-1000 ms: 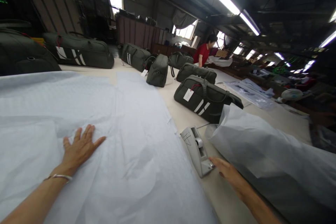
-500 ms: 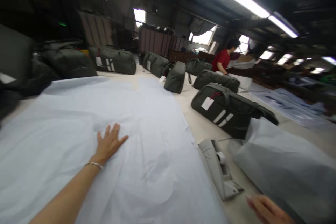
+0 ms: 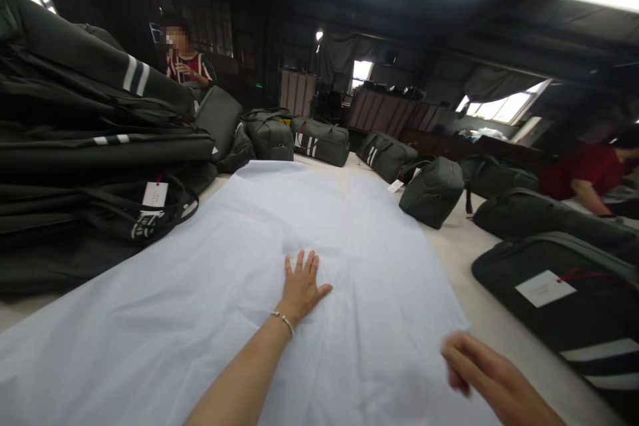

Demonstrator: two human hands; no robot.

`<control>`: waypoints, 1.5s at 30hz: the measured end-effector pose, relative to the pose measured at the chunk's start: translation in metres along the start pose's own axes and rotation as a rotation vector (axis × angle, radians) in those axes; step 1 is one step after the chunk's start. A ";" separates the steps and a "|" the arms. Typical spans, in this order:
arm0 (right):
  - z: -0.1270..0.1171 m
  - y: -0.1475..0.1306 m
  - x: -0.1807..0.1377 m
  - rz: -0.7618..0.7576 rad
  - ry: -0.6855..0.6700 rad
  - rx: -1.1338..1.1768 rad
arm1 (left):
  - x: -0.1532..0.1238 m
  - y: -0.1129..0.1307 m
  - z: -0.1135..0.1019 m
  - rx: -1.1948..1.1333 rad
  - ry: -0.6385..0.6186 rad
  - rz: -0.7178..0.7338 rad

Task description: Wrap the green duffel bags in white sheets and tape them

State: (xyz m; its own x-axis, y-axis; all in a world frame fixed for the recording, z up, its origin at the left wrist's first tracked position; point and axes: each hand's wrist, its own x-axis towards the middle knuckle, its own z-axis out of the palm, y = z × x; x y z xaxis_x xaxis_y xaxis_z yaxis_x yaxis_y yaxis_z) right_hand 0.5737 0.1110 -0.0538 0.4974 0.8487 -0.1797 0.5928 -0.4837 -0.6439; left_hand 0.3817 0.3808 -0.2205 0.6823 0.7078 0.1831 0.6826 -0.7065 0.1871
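A wide, thin white sheet (image 3: 239, 246) is spread over the table in front of me, with soft creases running across it. My left hand (image 3: 302, 287) lies flat on its middle, fingers spread and palm down. A bracelet circles that wrist. Over the sheet's right edge is my right hand (image 3: 474, 366), its fingers curled together and slightly blurred. Whatever may be between those fingertips is hidden or too small to make out. The nearest bag to that hand is a dark green duffel bag (image 3: 529, 333) with a white tag and white stripes.
Dark bags (image 3: 100, 140) are stacked high along the left side. Several more duffel bags, one a striped bag (image 3: 322, 140), line the table's far and right sides. A person in red (image 3: 574, 173) stands at the right, and another person (image 3: 187, 66) at the back left.
The view has swung left, bringing the stacked bags in and taking the tape dispenser out. My right hand has moved from beside the dispenser to the sheet's right edge. My left hand stays flat.
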 end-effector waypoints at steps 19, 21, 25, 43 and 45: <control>0.119 -0.056 0.272 0.170 -0.290 -0.296 | 0.000 0.003 -0.009 -0.191 -0.035 -0.040; 0.111 -0.051 0.268 0.165 -0.281 -0.204 | -0.001 0.003 -0.010 -0.186 -0.038 -0.042; 0.094 -0.050 0.254 0.066 -0.250 0.031 | -0.001 0.004 -0.011 -0.169 -0.039 -0.046; 0.130 -0.062 0.172 0.235 -0.400 0.627 | -0.001 0.003 0.009 -0.153 0.095 -0.022; 0.141 -0.058 0.169 0.301 -0.349 0.576 | -0.001 0.002 0.010 -0.167 0.079 -0.020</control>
State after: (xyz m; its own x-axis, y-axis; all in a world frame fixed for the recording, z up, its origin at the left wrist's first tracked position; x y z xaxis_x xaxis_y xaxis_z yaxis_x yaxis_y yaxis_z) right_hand 0.5343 0.3127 -0.1520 0.2986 0.7622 -0.5743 -0.0113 -0.5989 -0.8007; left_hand 0.3854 0.3787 -0.2299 0.6420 0.7242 0.2519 0.6384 -0.6868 0.3475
